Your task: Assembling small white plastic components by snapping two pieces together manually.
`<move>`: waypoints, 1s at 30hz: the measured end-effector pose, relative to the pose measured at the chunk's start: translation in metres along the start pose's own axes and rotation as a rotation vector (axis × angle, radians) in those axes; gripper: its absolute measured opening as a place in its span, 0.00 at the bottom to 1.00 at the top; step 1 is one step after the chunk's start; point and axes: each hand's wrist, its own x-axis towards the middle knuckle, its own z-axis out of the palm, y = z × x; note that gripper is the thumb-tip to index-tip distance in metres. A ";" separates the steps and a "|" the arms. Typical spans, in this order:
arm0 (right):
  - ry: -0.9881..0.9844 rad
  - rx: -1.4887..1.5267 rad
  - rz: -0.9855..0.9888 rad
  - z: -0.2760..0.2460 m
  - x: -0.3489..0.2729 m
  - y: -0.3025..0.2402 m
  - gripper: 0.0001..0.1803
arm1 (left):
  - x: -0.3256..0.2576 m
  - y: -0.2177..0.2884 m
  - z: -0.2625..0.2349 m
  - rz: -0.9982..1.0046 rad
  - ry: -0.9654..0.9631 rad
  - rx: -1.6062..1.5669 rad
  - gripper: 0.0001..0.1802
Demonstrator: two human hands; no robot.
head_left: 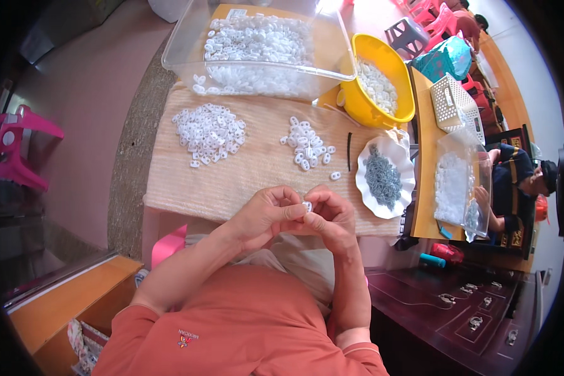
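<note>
My left hand [266,212] and my right hand [329,216] meet just off the table's near edge. Between their pinched fingertips they share a small white plastic piece [308,205], oval with dark holes. Beyond them on the cloth lies a small heap of similar white two-hole pieces [306,145], with a single piece [335,175] apart from it. To the left is a larger pile of white pieces [210,133]. On the right, a white scalloped dish [361,183] holds many small grey parts [382,178]. A thin black stick [349,151] lies beside the dish.
A clear plastic bin [180,45] full of white pieces stands at the far side, beside a yellow bucket [408,78] holding more. On the right table are a perforated basket [448,103] and another bin [450,182], where a person [514,175] sits. A pink stool [19,150] stands left.
</note>
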 end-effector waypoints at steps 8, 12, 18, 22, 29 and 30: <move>0.019 -0.435 -0.260 -0.001 -0.002 -0.010 0.10 | -0.002 0.001 0.000 -0.008 -0.021 0.024 0.04; 0.340 -0.500 -0.369 -0.015 0.007 -0.009 0.07 | -0.005 0.003 0.007 -0.020 0.051 0.023 0.05; 0.622 -0.536 -0.565 -0.056 0.056 -0.100 0.07 | -0.008 0.005 0.008 -0.018 0.093 0.079 0.06; 0.738 -0.679 -0.559 -0.085 0.088 -0.114 0.11 | -0.007 0.008 0.009 -0.023 0.104 0.066 0.06; 0.292 -1.050 -0.381 -0.038 0.066 -0.067 0.08 | -0.006 0.009 0.005 0.018 0.140 0.027 0.03; 0.275 -1.125 -0.290 -0.030 0.063 -0.063 0.08 | -0.007 0.010 0.006 0.013 0.145 0.031 0.04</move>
